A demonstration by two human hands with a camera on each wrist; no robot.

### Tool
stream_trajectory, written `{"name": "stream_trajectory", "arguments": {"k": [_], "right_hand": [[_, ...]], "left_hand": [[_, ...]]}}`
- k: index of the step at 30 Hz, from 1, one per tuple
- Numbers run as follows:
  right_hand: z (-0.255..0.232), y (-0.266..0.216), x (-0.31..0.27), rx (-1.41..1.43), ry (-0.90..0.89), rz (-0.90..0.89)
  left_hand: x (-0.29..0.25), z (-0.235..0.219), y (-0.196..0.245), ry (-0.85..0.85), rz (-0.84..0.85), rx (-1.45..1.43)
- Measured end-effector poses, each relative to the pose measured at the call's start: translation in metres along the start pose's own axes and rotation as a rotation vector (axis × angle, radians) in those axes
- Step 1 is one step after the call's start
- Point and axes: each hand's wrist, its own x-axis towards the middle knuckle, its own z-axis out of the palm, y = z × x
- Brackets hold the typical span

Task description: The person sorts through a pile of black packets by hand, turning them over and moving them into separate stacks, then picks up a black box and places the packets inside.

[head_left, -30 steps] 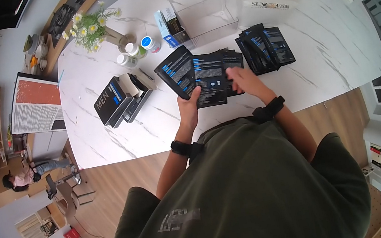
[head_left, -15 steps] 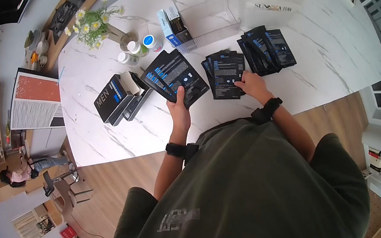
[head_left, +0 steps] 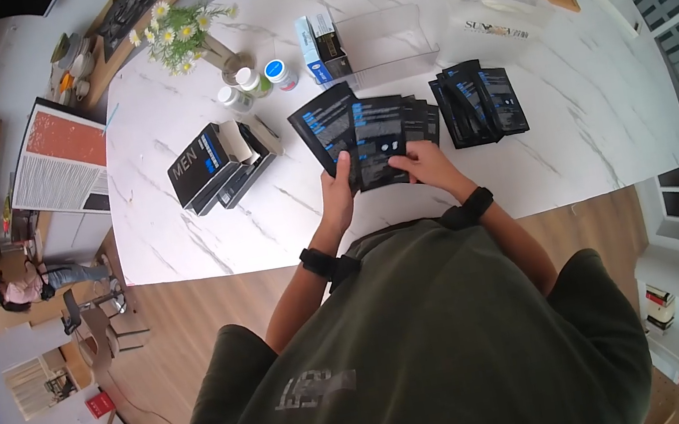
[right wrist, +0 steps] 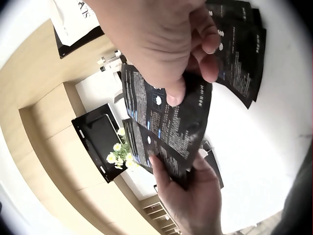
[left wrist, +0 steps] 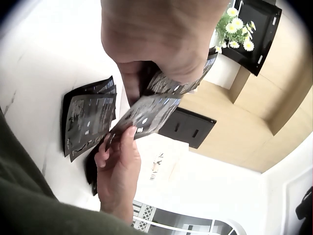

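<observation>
The left hand [head_left: 337, 194] grips a fan of black sachets [head_left: 326, 125] with blue and white print, thumb on top. The right hand [head_left: 430, 166] pinches another black sachet [head_left: 378, 128] by its lower right corner, overlapping that fan. In the right wrist view, the right thumb lies on this sachet [right wrist: 168, 117] while the left hand [right wrist: 193, 198] holds those beneath it. A small pile of sachets [head_left: 429, 120] lies on the table just beyond the right hand, and a larger pile [head_left: 481, 105] sits to its right.
Two black boxes [head_left: 200, 170] lie at the left. Behind stand white bottles [head_left: 250, 81], a flower vase [head_left: 218, 53], small boxes [head_left: 324, 47], a clear tray [head_left: 393, 70] and a white bag [head_left: 497, 27]. Another person [head_left: 21, 289] is at the far left.
The left hand first moved left with its sachets, then back right. The right hand took hold of a sachet from the small pile and brought it left onto the fan.
</observation>
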Motion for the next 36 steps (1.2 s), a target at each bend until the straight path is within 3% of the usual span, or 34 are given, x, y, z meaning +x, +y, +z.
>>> {"name": "stream_trajectory", "arguments": {"k": [1,3,4,7,10,13,16,19,22,26,29,33,36], "right_hand": [[-0.003,0.004,0.002,0.014,0.059,-0.018],[-0.01,0.013,0.005,0.042,0.177,-0.057],[-0.015,0.018,0.005,-0.018,0.221,0.009],[-0.028,0.044,0.002,-0.752,0.307,-0.066],[-0.032,0.041,-0.002,-0.813,0.257,0.171],[-0.033,0.016,-0.001,-0.718,0.309,0.131],[-0.02,-0.011,-0.003,-0.004,0.069,0.097],[0.004,-0.021,-0.005,0.028,-0.071,0.011],[0.006,-0.008,0.001,-0.098,0.0,-0.141],[-0.006,0.022,0.015,-0.013,0.228,-0.201],[-0.018,0.031,0.012,-0.342,0.373,-0.143],[-0.026,0.031,0.0,-0.674,0.16,0.242],[-0.024,0.019,-0.003,-0.886,0.371,0.121]], "left_hand": [[-0.001,-0.001,0.005,0.017,-0.048,-0.055],[0.003,-0.006,0.007,0.041,0.02,-0.106],[0.004,-0.01,0.007,0.05,0.057,-0.112],[0.004,-0.022,0.007,0.103,0.124,-0.142],[0.009,-0.029,0.0,0.143,0.171,-0.115],[0.004,-0.027,-0.003,0.137,0.145,-0.068],[-0.002,-0.015,0.0,0.035,0.083,0.007],[-0.003,-0.003,-0.006,-0.074,0.037,0.116],[0.002,0.003,-0.01,-0.035,-0.022,0.026],[0.002,-0.005,0.0,-0.01,-0.034,-0.113],[0.006,-0.018,-0.001,0.071,0.095,-0.118],[0.005,-0.029,0.001,0.123,0.137,-0.174],[0.001,-0.027,0.006,0.102,0.12,-0.125]]}}
